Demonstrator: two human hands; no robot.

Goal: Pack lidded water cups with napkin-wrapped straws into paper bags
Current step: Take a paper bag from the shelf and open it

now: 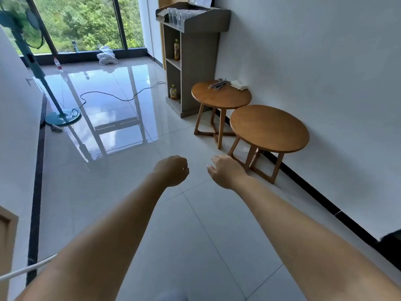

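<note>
Cups [176, 16] stand in a clear cluster on top of the grey shelf unit [196, 61] in the far corner, well apart from me, and I cannot tell from here whether any of them has a lid or water in it. Straws [217, 84] lie in a loose bundle on the far round bench [221, 97], with a folded pile of napkins [238, 84] near them on the same top. No paper bags show anywhere I can see.

Both my hands are out in front of me over the floor and hold nothing. My left hand [172, 170] is curled into a loose fist; my right hand [225, 170] is relaxed, fingers a little spread and pointing toward the near round bench [269, 128], which has nothing on it.

As I judge it, the packing has not begun, so the risks are in the approach. A black cable [117, 96] trails across the glossy tiles from the fan's base toward the shelf unit, and I could catch a foot on it if I swing wide. The cups stand tightly packed on a high top with a raised edge; reaching in for one could knock its neighbours over. The straws are thin and loosely heaped, so a careless grab may scatter them off the bench. The missing bags could stall me.
</note>
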